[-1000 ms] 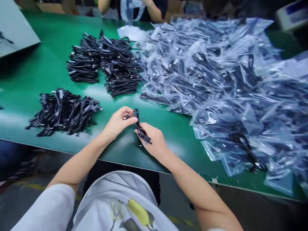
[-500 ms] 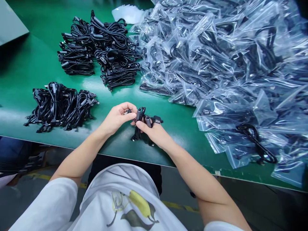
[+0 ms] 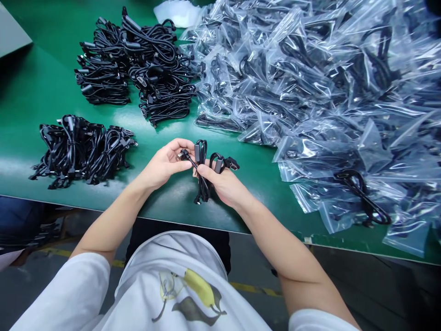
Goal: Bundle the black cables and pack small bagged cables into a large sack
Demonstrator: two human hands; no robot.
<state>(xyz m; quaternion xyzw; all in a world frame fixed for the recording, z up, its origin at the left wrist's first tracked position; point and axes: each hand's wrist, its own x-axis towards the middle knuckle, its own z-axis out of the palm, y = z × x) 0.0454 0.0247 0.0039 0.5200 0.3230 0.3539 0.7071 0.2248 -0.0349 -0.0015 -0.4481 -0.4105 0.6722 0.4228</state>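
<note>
Green table (image 3: 262, 177). Bagged cables (image 3: 292, 101) heap over its right side; bare bundles lie left of them in a near pile (image 3: 77, 151) and a far pile (image 3: 158, 73). The cables (image 3: 204, 184) you are handling sit in your grasp over the front of the table, between the near pile and the bagged cables. Your left hand (image 3: 170, 161) is half-curled, thumb and fingers about a plug (image 3: 184, 155). Your right hand (image 3: 227, 181) is partly closed round the cables, thumb across them. Step in hand, by my judgement: arranging or checking cable ends. Next move calls for a steady right grip while the left guides the plug without snagging loops.
</note>
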